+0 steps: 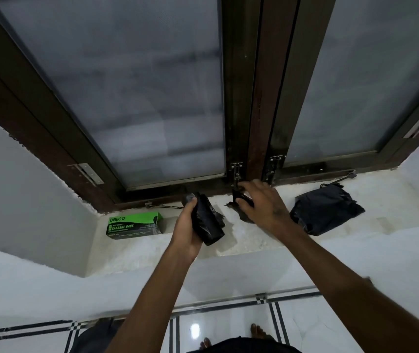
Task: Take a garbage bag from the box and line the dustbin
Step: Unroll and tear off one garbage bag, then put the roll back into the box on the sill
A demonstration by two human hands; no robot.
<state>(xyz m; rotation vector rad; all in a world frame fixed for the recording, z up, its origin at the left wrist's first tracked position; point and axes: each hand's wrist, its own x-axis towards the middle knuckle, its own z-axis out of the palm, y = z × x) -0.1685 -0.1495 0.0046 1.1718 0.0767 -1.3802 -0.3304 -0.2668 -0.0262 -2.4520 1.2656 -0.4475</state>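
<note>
A green and black garbage bag box (134, 226) lies on the white window sill (259, 240) at the left. My left hand (187, 230) grips a black roll of garbage bags (207, 222) above the sill. My right hand (262, 203) pinches the loose end of a black bag (241, 198) coming off the roll. No dustbin can be made out with certainty; a dark shape (96, 335) sits at the bottom edge on the floor.
A folded black bag (325, 212) lies on the sill to the right. Behind the sill is a brown-framed window (244, 98) with frosted glass and metal latches. Below are a white wall, glossy floor tiles and my bare feet (258, 332).
</note>
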